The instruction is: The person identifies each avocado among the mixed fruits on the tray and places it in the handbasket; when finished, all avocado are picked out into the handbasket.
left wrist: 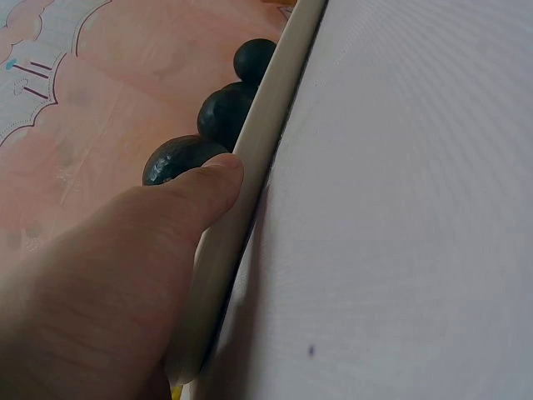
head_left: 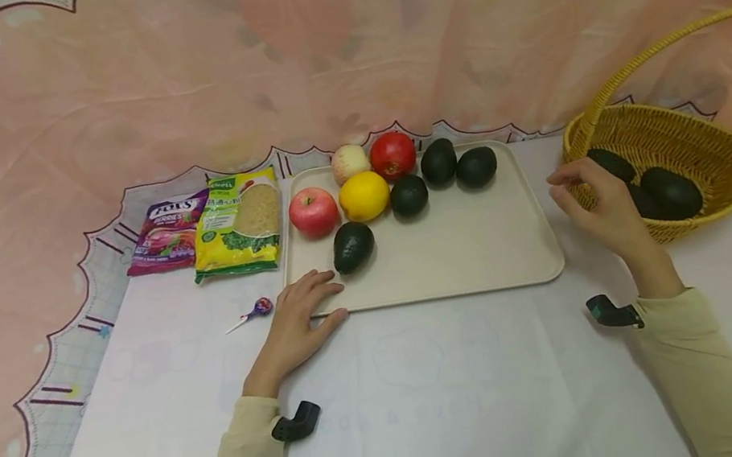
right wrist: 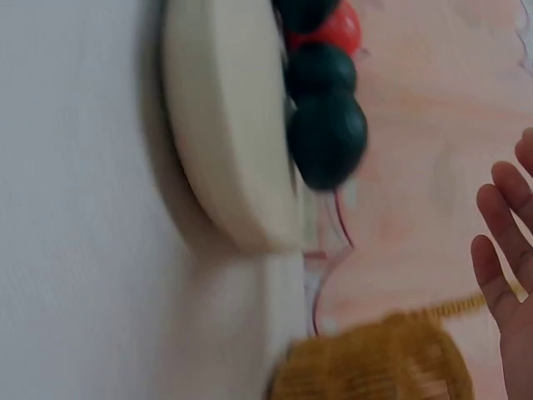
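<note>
My left hand rests on the front left corner of the beige tray, fingers loosely extended. Its fingertips are close to a dark green avocado; in the left wrist view the thumb lies on the tray's rim. At the left rim of the yellow wicker basket, my right hand hovers with bent, relaxed fingers and nothing visible in it. Several avocados lie inside the basket, partly hidden by that hand. In the right wrist view, the fingers are spread loosely.
Farther back on the tray are a red apple, a lemon, a pale round fruit, a pomegranate and more avocados. Left of it lie a yellow packet, a purple candy bag and a lollipop.
</note>
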Demonstrator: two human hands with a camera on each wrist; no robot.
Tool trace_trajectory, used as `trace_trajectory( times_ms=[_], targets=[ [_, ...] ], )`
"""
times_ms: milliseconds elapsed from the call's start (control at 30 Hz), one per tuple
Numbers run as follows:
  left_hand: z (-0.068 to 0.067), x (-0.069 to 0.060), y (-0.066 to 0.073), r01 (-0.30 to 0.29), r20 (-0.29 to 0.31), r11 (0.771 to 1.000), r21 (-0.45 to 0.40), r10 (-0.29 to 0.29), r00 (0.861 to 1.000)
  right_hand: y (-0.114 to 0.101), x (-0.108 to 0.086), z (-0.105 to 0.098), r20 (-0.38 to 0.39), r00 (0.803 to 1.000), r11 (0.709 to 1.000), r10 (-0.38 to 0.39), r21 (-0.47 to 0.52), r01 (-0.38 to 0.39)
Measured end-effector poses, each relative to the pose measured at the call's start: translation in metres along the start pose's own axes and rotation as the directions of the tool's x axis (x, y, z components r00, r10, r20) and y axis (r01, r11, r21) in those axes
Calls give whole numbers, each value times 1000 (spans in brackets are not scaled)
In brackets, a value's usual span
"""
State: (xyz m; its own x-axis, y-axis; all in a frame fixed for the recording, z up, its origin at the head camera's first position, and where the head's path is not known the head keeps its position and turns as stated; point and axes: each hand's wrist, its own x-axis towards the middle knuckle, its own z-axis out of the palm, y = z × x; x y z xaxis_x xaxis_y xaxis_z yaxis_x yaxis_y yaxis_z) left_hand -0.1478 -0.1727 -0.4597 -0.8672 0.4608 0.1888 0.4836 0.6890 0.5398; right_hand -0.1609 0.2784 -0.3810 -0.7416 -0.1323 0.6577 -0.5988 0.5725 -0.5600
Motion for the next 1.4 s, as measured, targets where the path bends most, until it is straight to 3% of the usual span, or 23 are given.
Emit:
trace_trajectory(
  times_ms=[233, 433, 633, 1000, 1100, 1400],
  targets=[
    [1, 0, -1, 2, -1, 1000, -9, -2, 1000, -18, 4, 31, 116, 993, 999, -17, 45, 12],
    [1, 0, -1, 2, 1, 1000, -2, -2, 1000, -14, 3, 59, 168, 982, 993, -81, 101, 65],
    [-1, 3, 0, -2, 6, 1000, 7, 2, 1000, -2, -1, 85, 248, 967, 993, -57, 110, 30],
    [-2, 1, 2, 8, 9, 1000, 17, -8, 1000, -25, 9, 124, 324, 944, 987, -68, 157, 17],
    [-2, 0, 1, 10, 1, 1000, 13, -10, 1000, -33, 13, 135, 368, 928, 990, -50, 141, -3],
    [0, 0, 0, 10, 0, 1000, 5, -10, 1000, -54, 21, 163, 515, 856, 997, 42, 40, -73]
  ],
)
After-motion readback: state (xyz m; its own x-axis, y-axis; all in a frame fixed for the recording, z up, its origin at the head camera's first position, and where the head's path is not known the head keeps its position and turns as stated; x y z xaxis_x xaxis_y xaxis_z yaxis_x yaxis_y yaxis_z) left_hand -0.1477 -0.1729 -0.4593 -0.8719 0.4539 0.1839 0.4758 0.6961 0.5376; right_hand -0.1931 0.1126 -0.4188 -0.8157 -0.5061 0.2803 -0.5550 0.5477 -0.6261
